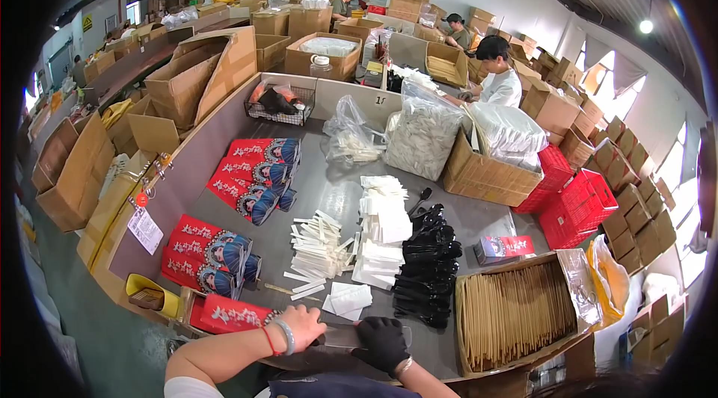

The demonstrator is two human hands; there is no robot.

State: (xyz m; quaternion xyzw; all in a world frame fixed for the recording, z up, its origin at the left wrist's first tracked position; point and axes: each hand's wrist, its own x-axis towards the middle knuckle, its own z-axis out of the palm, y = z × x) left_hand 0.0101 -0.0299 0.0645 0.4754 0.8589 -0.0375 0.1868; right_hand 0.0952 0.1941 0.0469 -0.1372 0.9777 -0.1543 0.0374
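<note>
Both hands grip one clear flat packet (350,337) at the near edge of the grey desk (329,189): the bare left hand (303,325) holds its left end, the black-gloved right hand (381,343) its right end. Three stacks of red packets (258,174) lie on the left.

We note flat red printed paper sleeves (258,174) in fanned stacks on the grey table (329,189), a second stack (209,252) nearer us. A small red-and-white carton (502,248) lies right. A white tag label (145,230) hangs at the table's left edge.
</note>
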